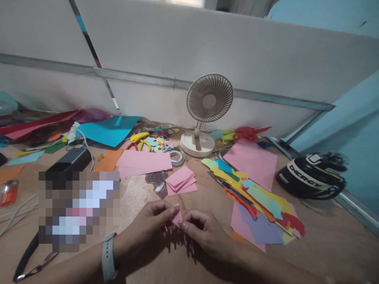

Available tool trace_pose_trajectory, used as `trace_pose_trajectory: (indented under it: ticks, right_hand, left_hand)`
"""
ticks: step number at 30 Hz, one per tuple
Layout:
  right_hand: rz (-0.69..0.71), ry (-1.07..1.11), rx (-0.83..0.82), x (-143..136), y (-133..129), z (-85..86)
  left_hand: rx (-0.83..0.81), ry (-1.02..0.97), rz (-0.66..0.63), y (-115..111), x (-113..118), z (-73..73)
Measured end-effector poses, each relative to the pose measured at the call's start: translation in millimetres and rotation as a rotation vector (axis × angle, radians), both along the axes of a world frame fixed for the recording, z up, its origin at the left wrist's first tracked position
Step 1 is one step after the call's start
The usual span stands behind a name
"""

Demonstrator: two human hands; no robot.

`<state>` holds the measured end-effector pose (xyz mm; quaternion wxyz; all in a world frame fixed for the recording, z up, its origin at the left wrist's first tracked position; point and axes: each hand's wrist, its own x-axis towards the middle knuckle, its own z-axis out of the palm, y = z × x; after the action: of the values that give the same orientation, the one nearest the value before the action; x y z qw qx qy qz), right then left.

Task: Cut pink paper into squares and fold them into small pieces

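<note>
Between my two hands, low in the middle of the view, is a small piece of pink paper (177, 217). My left hand (156, 219) pinches its upper left side between thumb and fingers. On its lower right, my right hand (198, 227) grips it with thumb and bent forefinger. Just beyond my hands lies a small stack of folded pink papers (182, 179). Larger pink sheets (145, 162) rest behind it to the left, beside a roll of tape (177, 157).
A white fan (197, 144) stands at the back. Right are coloured paper scraps (263, 199), red-handled scissors (242, 201) and a black jug (310, 177). Yellow-handled pliers (139, 138), a blue sheet (111, 130) and a black box (71, 161) lie left, near a blurred-out area.
</note>
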<state>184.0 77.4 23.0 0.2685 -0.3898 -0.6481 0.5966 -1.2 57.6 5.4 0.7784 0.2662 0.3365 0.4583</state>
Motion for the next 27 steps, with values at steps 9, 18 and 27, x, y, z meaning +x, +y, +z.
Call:
trace_pose_trajectory:
  ticks: [9,18,27]
  right_hand:
    - [0.214,0.035,0.905,20,13,-10.5]
    - [0.459,-0.151,1.072,16,15,-26.8]
    - [0.418,-0.044,0.714,9,14,-19.4]
  left_hand:
    - [0.005,-0.038,-0.192,1,-5,5.2]
    - [0.055,0.065,-0.432,-2,-6,5.6]
    - [0.289,0.289,-0.279,-3,0,-2.1]
